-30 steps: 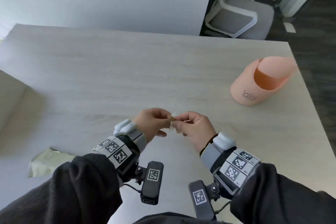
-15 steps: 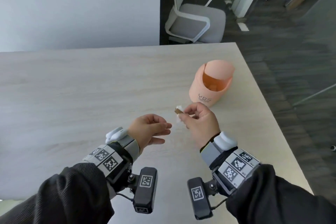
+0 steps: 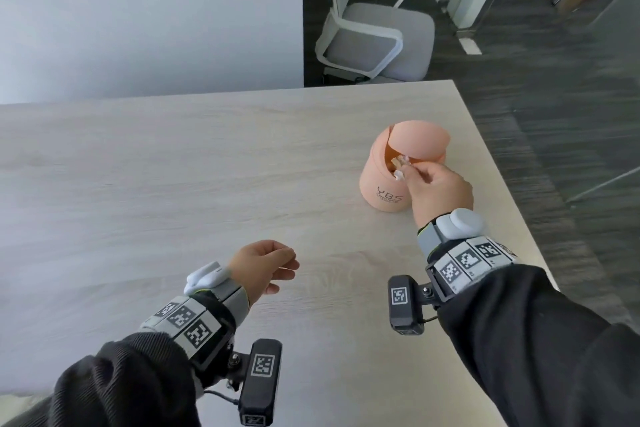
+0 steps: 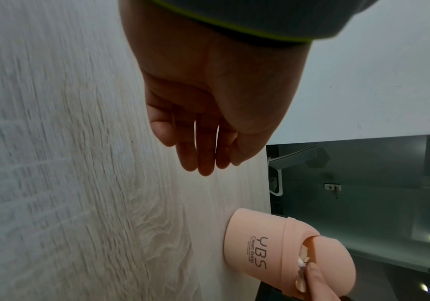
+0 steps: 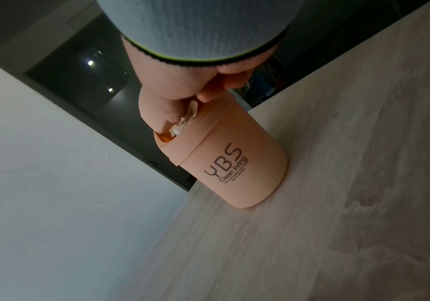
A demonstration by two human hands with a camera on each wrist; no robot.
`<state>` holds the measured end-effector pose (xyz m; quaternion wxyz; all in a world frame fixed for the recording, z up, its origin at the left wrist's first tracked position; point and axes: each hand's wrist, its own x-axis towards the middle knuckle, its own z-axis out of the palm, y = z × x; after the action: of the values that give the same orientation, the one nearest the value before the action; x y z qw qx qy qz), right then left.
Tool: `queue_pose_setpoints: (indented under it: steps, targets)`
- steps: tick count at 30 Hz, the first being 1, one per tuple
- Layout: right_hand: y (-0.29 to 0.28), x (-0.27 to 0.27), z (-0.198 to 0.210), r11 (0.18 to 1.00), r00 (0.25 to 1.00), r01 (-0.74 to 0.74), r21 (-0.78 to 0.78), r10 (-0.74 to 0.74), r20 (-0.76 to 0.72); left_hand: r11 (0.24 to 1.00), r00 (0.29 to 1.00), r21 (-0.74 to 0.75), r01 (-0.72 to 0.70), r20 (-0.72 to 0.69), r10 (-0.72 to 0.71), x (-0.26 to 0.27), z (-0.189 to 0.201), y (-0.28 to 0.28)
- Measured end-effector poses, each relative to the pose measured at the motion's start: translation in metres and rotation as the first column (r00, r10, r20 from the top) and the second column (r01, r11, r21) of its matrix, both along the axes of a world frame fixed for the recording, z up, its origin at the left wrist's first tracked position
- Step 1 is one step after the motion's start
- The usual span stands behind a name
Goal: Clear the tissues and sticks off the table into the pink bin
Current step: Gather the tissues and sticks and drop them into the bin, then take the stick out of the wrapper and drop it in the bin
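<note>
Right hand (image 3: 438, 192): grip pinches tissue scrap (image 3: 400, 166) at pink bin (image 3: 384, 189) mouth. Left hand (image 3: 261, 269): grip relaxed, empty, above worktop (image 3: 173, 184).

Bin (image 3: 384, 191) slot seemingly half-blocked by lid (image 3: 420, 140)

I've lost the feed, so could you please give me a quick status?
Right hand pinching scraps at pink bin opening. Left hand free, open. Nothing blocking.
</note>
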<state>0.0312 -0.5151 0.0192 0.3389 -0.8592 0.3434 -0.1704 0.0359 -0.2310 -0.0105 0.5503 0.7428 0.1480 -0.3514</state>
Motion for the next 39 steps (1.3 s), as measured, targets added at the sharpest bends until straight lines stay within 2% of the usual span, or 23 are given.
queue_pose_setpoints:
  steps: [3, 9, 12, 15, 18, 20, 23, 25, 28, 29, 31, 33, 36, 39]
  targets:
    - [0.002, -0.005, 0.002, 0.999, 0.999, -0.003, -0.038, 0.004, 0.037, 0.997, 0.998, 0.065, 0.038, 0.054, -0.041, 0.0, 0.0, 0.009]
    - [0.014, -0.027, -0.001, 0.993, 0.983, 0.058, 0.099, -0.074, 0.169, 0.982, 0.984, 0.186, 0.025, 0.167, -0.057, 0.0, -0.002, 0.055]
    - [0.044, -0.03, -0.007, 0.997, 0.973, -0.07, 0.018, 0.065, 0.223, 0.97, 0.972, 0.238, -0.046, 0.233, -0.012, -0.002, -0.007, 0.091]
    - [0.105, -0.026, -0.019, 0.936, 0.925, -0.353, 0.016, 0.346, 0.157, 0.933, 0.958, 0.349, -0.084, 0.286, -0.021, -0.013, -0.003, 0.137]
    - [0.179, -0.024, -0.033, 0.8, 0.805, -0.589, 0.115, 0.593, 0.0, 0.88, 0.945, 0.438, -0.185, 0.324, 0.037, -0.029, 0.001, 0.194]
    - [0.212, -0.026, -0.041, 0.731, 0.728, -0.637, 0.245, 0.674, -0.12, 0.859, 0.928, 0.45, -0.243, 0.365, 0.071, -0.034, 0.0, 0.224]
    - [0.283, -0.028, -0.055, 0.574, 0.517, -0.751, 0.326, 0.818, -0.251, 0.771, 0.884, 0.5, -0.395, 0.436, 0.17, -0.053, -0.001, 0.295]
    - [0.307, -0.028, -0.053, 0.506, 0.408, -0.793, 0.339, 0.855, -0.32, 0.741, 0.861, 0.494, -0.455, 0.456, 0.224, -0.061, -0.006, 0.322]
    - [0.367, -0.029, -0.055, 0.322, 0.171, -0.86, 0.395, 0.913, -0.371, 0.653, 0.824, 0.507, -0.563, 0.399, 0.401, -0.086, -0.016, 0.378]
    - [0.385, -0.028, -0.058, 0.283, 0.119, -0.869, 0.406, 0.916, -0.384, 0.626, 0.808, 0.511, -0.589, 0.382, 0.449, -0.096, -0.022, 0.393]
    - [0.403, -0.028, -0.061, 0.263, 0.084, -0.868, 0.42, 0.914, -0.397, 0.604, 0.816, 0.551, -0.576, 0.346, 0.463, -0.107, -0.03, 0.401]
    - [0.428, -0.028, -0.065, 0.238, 0.038, -0.867, 0.438, 0.908, -0.418, 0.619, 0.828, 0.554, -0.556, 0.303, 0.472, -0.115, -0.038, 0.414]
    - [0.453, -0.032, -0.065, 0.173, -0.037, -0.876, 0.449, 0.907, -0.42, 0.686, 0.891, 0.569, -0.454, 0.271, 0.365, -0.116, -0.047, 0.42]
    - [0.473, -0.039, -0.064, 0.125, -0.057, -0.897, 0.424, 0.919, -0.39, 0.702, 0.933, 0.62, -0.35, 0.3, 0.2, -0.114, -0.053, 0.419]
